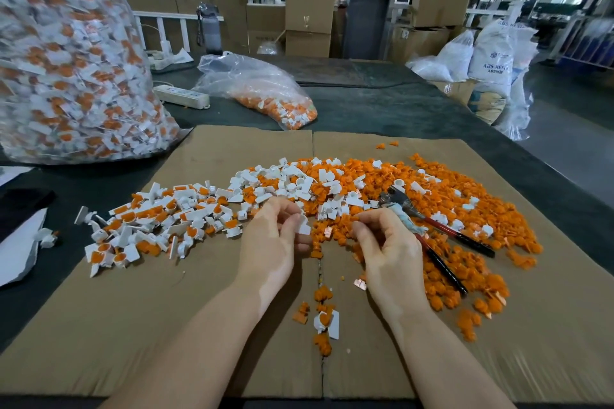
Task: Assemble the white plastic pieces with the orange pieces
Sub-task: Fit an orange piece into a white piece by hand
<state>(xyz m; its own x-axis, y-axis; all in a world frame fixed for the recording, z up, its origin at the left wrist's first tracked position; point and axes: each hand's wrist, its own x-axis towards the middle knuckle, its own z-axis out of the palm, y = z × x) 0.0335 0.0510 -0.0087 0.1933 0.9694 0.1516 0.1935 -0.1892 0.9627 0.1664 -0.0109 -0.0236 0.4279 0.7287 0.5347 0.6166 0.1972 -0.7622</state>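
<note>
Left hand [275, 236] pinches white piece [304, 228] | right hand [385, 242] curled, contents unclear

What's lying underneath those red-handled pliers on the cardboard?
The pliers rest on the heap of orange pieces, with a few white pieces around. The right hand hides part of one handle; the cardboard beneath is covered.

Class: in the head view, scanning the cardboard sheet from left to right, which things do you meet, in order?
Assembled pile → left hand holding a white piece → right hand → pliers → orange pile.
</note>
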